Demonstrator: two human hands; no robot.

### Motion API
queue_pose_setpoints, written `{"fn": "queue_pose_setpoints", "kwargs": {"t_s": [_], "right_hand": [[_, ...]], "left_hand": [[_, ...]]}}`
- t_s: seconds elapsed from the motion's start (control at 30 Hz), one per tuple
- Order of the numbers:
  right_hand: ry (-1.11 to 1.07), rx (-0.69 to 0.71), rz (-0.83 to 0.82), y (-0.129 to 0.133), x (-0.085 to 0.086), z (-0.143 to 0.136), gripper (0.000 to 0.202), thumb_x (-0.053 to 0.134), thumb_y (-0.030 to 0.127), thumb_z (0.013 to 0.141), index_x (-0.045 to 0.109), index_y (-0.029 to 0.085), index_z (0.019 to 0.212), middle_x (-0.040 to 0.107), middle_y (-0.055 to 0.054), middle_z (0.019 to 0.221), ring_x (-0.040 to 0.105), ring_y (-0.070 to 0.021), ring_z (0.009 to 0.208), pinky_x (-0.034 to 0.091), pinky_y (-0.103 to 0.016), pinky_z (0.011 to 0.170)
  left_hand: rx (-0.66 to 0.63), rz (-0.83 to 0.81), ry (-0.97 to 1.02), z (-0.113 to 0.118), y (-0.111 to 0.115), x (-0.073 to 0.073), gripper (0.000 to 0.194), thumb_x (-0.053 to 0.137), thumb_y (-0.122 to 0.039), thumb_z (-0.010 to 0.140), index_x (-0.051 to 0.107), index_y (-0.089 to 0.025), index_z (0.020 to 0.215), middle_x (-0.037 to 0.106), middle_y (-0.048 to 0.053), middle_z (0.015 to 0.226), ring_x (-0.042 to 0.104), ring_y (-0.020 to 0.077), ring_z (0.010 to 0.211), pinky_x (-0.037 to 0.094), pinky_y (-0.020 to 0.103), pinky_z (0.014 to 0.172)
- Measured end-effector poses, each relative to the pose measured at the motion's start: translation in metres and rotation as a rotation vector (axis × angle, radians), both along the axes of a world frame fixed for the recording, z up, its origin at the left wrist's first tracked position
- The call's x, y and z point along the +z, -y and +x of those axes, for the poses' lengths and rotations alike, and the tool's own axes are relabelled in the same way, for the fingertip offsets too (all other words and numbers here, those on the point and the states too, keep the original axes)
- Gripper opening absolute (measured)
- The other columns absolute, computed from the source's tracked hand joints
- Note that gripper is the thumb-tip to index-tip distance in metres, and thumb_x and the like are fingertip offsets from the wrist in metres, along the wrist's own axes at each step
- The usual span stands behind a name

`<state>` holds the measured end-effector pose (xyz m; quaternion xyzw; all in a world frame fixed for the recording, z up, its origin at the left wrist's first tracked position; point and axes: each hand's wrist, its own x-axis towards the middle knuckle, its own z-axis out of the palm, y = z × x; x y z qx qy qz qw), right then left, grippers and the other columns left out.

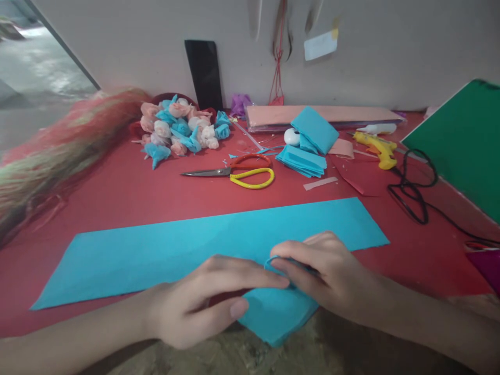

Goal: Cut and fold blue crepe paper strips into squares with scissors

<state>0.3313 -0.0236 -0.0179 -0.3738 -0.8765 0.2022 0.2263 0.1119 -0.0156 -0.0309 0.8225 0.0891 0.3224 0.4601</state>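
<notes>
A folded piece of blue crepe paper [279,315] hangs over the table's front edge between my hands. My left hand [211,297] rests against its upper left side, thumb and fingers closed on it. My right hand [324,271] pinches a curled upper edge of the same paper between thumb and index finger. Behind both hands a long blue paper strip [156,255] lies flat across the red table [128,203]. Scissors [230,172] with one red and one yellow handle lie beyond the strip, left of a stack of blue paper pieces [300,161].
Pink, white and blue paper flowers [175,125] are heaped at the back left, beside a leaning black phone [205,73]. A yellow glue gun [377,148] with a black cord lies right. A green board [464,140] stands far right; straw-like bundles [66,140] lie left.
</notes>
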Motion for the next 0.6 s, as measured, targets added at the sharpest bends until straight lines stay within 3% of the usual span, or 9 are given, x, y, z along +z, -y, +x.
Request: {"fn": "queue_pose_setpoints", "kwargs": {"t_s": [0.17,0.3,0.47,0.6], "right_hand": [[-0.016,0.035,-0.063,0.003,0.001,-0.002,0.029,0.041,0.035,0.095,0.064,0.022,0.084,0.063,0.003,0.059,0.056,-0.0084,0.052,0.033,-0.022,0.054],[-0.136,0.015,-0.055,0.000,0.003,0.000,0.028,0.044,0.033,0.094,0.066,0.020,0.083,0.064,0.003,0.061,0.051,-0.0068,0.049,0.035,-0.019,0.053],[-0.174,-0.161,-0.102,-0.016,0.014,0.006,0.024,0.050,0.032,0.089,0.068,0.020,0.080,0.050,0.005,0.048,0.037,-0.0068,0.039,0.027,-0.020,0.038],[-0.194,-0.284,-0.181,-0.020,0.021,0.008,0.026,0.048,0.036,0.088,0.065,0.020,0.076,0.043,0.005,0.045,0.035,-0.0085,0.038,0.025,-0.022,0.035]], "left_hand": [[0.036,-0.031,-0.113,-0.001,0.001,0.006,0.031,0.034,-0.018,0.097,0.062,-0.010,0.107,0.070,0.013,0.095,0.067,0.0177,0.087,0.051,0.022,0.073],[0.056,-0.077,-0.105,-0.002,0.001,0.005,0.031,0.034,-0.013,0.096,0.062,-0.012,0.107,0.070,0.010,0.096,0.066,0.0153,0.089,0.050,0.020,0.078],[0.092,-0.131,-0.077,-0.006,-0.002,0.002,0.032,0.037,-0.014,0.094,0.065,-0.016,0.108,0.071,0.009,0.090,0.066,0.0153,0.078,0.049,0.020,0.072],[0.078,-0.281,-0.038,-0.009,-0.005,0.006,0.034,0.038,-0.020,0.095,0.071,-0.014,0.093,0.071,0.009,0.077,0.065,0.0151,0.069,0.048,0.021,0.065]]}}
